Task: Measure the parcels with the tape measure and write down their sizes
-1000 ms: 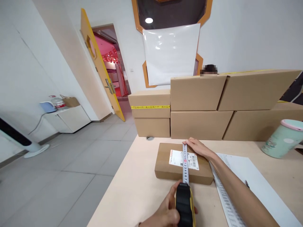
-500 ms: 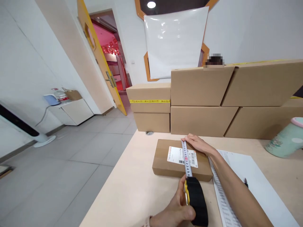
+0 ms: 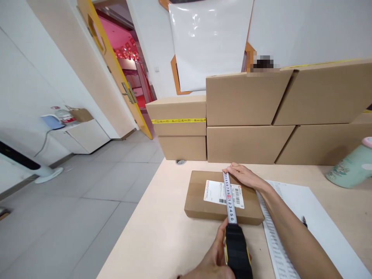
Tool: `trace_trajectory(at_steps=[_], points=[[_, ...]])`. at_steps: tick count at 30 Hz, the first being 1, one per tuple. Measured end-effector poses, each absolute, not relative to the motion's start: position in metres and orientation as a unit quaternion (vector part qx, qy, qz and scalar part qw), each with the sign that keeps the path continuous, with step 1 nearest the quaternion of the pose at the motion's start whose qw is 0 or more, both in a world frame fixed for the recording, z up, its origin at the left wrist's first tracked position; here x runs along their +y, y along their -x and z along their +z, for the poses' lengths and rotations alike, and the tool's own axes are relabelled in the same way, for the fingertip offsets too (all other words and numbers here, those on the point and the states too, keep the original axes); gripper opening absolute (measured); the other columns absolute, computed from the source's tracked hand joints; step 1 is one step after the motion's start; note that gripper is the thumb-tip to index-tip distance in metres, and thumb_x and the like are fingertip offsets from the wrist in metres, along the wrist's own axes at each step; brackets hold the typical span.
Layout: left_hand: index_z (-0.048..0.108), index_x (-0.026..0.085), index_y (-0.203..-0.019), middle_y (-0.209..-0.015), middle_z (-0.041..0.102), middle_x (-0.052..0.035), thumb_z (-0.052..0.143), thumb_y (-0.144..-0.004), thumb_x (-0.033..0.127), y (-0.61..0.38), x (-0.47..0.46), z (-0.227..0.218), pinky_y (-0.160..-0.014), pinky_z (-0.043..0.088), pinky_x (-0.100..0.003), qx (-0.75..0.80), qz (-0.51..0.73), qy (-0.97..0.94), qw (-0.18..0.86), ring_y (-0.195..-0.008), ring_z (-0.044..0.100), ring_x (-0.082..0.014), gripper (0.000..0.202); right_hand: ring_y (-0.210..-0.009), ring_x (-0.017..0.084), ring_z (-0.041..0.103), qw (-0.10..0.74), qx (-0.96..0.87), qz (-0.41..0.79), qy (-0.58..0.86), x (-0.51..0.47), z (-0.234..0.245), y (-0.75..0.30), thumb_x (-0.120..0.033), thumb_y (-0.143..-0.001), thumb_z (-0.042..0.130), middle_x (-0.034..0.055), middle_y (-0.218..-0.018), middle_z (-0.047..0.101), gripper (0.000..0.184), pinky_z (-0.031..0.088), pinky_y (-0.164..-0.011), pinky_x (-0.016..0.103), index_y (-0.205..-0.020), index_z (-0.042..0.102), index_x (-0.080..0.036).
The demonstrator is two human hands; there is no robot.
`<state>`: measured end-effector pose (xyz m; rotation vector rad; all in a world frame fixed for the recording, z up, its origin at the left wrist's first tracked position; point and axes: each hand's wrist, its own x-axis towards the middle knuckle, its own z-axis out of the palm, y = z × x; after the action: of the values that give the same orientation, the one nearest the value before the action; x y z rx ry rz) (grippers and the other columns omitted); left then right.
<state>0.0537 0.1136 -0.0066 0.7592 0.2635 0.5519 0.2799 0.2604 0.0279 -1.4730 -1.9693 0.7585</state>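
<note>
We see a flat cardboard parcel (image 3: pixel 200 197) lying on the pale tabletop (image 3: pixel 162 240), with a white shipping label (image 3: pixel 215 192) stuck on its top face; everything else we place from that parcel. Just before its near edge, the left hand (image 3: pixel 215 259) is wrapped round the black and yellow tape measure (image 3: pixel 236 252), fingers closed on the case. From the case the blade (image 3: pixel 229 197) runs straight across the parcel's top and over the right part of the label, numbers up; at the parcel's far edge the right hand (image 3: pixel 244 176) has its fingers drawn together, pressing the blade's end down there; whether the hook catches the edge we cannot tell. The right forearm passes over the parcel's right end. Just right of the parcel lies a white printed sheet (image 3: pixel 308 217) with a dark pen (image 3: pixel 304 221) on it; farther right stands a mint-green cup (image 3: pixel 351 164). Behind the parcel brown cartons (image 3: pixel 247 143) are stacked in two rows; the leftmost stack carries a yellow band (image 3: pixel 178 121).
</note>
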Motion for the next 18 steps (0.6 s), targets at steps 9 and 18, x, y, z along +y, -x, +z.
trace_trajectory(at_steps=[9,18], points=[[0.009,0.024,-0.146,-0.095,0.062,-0.0084,0.084,-0.044,0.054,-0.058,0.116,-0.018,-0.063,0.036,-0.026,0.148,0.277,-0.389,0.866,-0.077,0.054,-0.0164,0.13,-0.084,0.02,0.056,0.285,-0.731,0.298,0.544,0.259,0.031,-0.28,-0.051,-0.092,0.031,0.0022,-0.084,0.058,0.047,0.041,-0.083,0.032,-0.08,0.068,-0.024],[0.0,0.03,-0.146,-0.101,0.061,-0.009,0.084,-0.052,0.038,-0.058,0.114,-0.027,-0.06,0.04,-0.027,0.124,0.275,-0.364,0.881,-0.074,0.06,-0.0179,0.126,-0.086,0.021,0.058,0.285,-0.723,0.296,0.555,0.261,0.027,-0.282,-0.051,-0.092,0.033,0.0025,-0.089,0.061,0.046,0.04,-0.086,0.033,-0.084,0.069,-0.024]])
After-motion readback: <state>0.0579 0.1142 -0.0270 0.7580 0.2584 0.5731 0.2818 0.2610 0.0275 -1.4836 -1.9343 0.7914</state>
